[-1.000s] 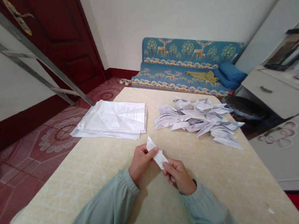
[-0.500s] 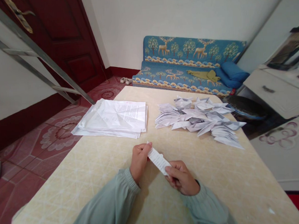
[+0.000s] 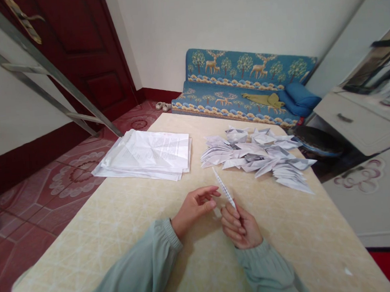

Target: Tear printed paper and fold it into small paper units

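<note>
Over the front middle of the table (image 3: 127, 226), my right hand (image 3: 241, 226) pinches the lower end of a narrow folded paper strip (image 3: 224, 188) with printed text. The strip points up and to the left, seen nearly edge-on. Just left of it is my left hand (image 3: 197, 206), fingers apart and holding nothing, the fingertips close to the strip. Beyond my hands, to the right, lies a pile of folded paper pieces (image 3: 258, 150), pointed and overlapping. A stack of creased printed sheets (image 3: 148, 151) rests at the far left of the table.
Behind the table stands a blue patterned sofa (image 3: 224, 88) with a yellow-green cloth (image 3: 263, 100) on it. A metal ladder (image 3: 52, 71) leans at the left, near a dark red door (image 3: 88, 46). At the right is a white cabinet (image 3: 360, 116).
My left hand has let go of the paper strip and its fingers have opened. My right hand has turned the strip upward, so it now shows almost edge-on.
</note>
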`<action>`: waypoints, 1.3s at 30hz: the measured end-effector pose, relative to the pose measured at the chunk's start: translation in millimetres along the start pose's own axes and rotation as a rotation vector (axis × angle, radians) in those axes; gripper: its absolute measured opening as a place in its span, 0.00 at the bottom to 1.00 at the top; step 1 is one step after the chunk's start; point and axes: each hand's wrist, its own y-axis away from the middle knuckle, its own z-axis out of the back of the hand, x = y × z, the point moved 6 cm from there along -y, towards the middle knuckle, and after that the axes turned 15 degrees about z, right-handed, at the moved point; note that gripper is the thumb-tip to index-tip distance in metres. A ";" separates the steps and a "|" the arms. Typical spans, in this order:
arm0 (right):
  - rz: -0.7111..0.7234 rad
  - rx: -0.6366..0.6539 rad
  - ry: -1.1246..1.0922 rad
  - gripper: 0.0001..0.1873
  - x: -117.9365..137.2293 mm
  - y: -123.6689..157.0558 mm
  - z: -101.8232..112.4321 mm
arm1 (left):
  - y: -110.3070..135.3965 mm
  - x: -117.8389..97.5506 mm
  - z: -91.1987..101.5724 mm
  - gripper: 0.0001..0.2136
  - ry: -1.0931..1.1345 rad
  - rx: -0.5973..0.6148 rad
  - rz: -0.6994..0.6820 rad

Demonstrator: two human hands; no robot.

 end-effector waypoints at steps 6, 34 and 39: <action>-0.085 0.011 0.009 0.24 -10.5 0.6 -4.6 | 1.1 0.8 -0.9 0.23 0.002 0.020 0.012; 0.098 -0.186 0.505 0.22 -15.8 -1.4 12.4 | 3.2 -5.7 -7.4 0.11 -0.001 0.051 0.034; 0.297 -0.236 0.888 0.23 -2.7 1.1 14.4 | 1.0 0.2 7.6 0.15 0.070 -0.224 -0.080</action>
